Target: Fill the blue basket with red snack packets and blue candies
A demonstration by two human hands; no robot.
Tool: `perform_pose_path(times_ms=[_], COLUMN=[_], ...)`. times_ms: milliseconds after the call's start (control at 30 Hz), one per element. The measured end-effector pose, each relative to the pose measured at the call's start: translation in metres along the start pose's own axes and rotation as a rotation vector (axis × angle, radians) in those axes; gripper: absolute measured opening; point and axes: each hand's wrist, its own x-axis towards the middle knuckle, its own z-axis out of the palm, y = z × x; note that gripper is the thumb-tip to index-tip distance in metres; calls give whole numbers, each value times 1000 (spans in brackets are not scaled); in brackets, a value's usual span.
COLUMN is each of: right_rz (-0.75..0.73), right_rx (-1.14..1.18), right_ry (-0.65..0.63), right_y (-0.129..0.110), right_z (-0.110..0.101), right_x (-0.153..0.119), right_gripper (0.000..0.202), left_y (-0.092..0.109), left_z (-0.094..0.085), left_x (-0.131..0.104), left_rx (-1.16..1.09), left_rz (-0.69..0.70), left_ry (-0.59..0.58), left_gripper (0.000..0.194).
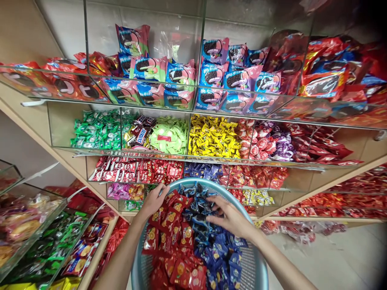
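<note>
A teal plastic basket (pixel 257 264) is below the shelves and holds many small wrapped sweets. Red packets with an orange print (pixel 173 235) fill its left side, and dark blue packets (pixel 218 253) lie on the right. Near the far rim are black and light-blue wrapped pieces (pixel 198 205). At the basket's upper left rim is my left hand (pixel 155 201), its fingers reaching over the edge near the red packets. My right hand (pixel 231 215) is over the right part of the basket with fingers spread, beside the black and light-blue pieces, and nothing shows in its grasp.
Glass-fronted shelves (pixel 121 149) rise ahead, holding Oreo packs (pixel 238 79), green sweets (pixel 98 131), yellow sweets (pixel 213 139) and red packets. At the lower left, a side bin (pixel 45 245) holds green packets and cakes. Tiled floor (pixel 341 257) shows at the lower right.
</note>
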Motion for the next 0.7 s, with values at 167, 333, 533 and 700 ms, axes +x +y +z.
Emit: perform_pose_path(times_ms=[167,333,533,700], right_rz=[-187,-95,58,35], right_rx=[-219,-469,-528,-429], right_ry=[168,73,50,70], right_y=[12,40,49,47], right_z=[-22,-13,9,17], right_x=[56,137,212,240], right_gripper=[31,37,45,48], left_y=[0,3,4,6], left_z=[1,0,0,-1], left_x=[-1,-2,-1,-1], left_rx=[1,14,2,-1], left_rz=[22,-2,6,7], left_ry=[3,8,13,19], left_gripper=[34,35,33,32])
